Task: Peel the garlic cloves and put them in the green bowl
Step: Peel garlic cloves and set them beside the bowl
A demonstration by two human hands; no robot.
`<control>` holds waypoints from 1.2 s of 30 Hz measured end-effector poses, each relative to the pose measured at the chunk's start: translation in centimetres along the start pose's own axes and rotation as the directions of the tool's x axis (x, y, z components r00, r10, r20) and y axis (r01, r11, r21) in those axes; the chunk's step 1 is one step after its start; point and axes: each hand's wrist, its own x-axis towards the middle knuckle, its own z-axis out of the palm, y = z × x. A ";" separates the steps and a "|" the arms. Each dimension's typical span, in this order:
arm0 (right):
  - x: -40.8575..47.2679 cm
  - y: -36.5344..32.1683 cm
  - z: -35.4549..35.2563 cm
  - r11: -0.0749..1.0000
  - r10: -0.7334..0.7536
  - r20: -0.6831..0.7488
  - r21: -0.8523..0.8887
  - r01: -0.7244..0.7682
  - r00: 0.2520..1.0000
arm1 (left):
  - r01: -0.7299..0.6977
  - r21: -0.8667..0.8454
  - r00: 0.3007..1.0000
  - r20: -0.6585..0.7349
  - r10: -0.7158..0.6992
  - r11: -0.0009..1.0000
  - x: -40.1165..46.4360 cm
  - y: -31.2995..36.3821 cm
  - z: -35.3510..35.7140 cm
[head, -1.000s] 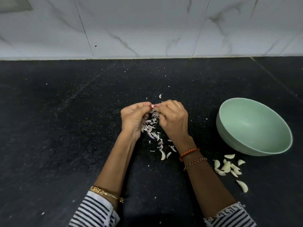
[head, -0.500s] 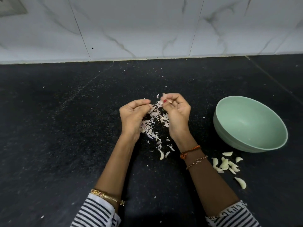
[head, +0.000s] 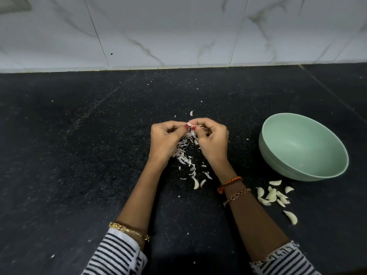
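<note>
My left hand (head: 164,140) and my right hand (head: 213,140) meet fingertip to fingertip above the black counter, both pinching one small garlic clove (head: 190,124) that is mostly hidden by the fingers. Below the hands lies a heap of papery garlic skins (head: 186,155). The green bowl (head: 301,147) stands to the right of my right hand, tilted a little toward me, with nothing visible inside. A cluster of several garlic cloves (head: 273,195) lies on the counter in front of the bowl, with one clove (head: 291,217) apart nearer to me.
The black stone counter (head: 79,155) runs back to a white marble-tiled wall (head: 178,30). Small skin flakes are scattered over the counter, one curled piece (head: 191,112) just beyond the hands.
Half a second ago my right hand had pulled up and away from the left with a bit of skin. Now both hands are together again at the clove.
</note>
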 end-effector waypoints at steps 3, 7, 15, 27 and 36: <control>0.1 0.0 -0.1 1.000 -0.020 0.003 -0.023 0.020 1.000 | 0.036 -0.076 0.999 0.006 -0.036 0.996 -0.1 0.2 0.1; 0.1 0.0 -0.1 1.000 -0.024 0.032 0.002 0.024 0.999 | 0.092 -0.154 0.995 -0.013 -0.095 0.984 -0.1 0.2 0.3; 0.1 -0.5 0.0 0.993 0.020 0.078 0.115 -0.029 0.997 | 0.142 -0.236 0.989 -0.001 -0.147 0.961 -0.2 0.4 0.8; 0.2 -2.0 0.4 0.688 0.437 0.315 0.486 -0.539 0.842 | 0.162 -0.304 0.984 -0.018 -0.175 0.939 0.0 0.2 0.5; 0.2 -2.1 -0.2 0.807 0.382 0.180 0.412 -0.422 0.906 | -0.042 0.101 0.996 -0.079 0.050 0.994 0.1 -0.7 0.0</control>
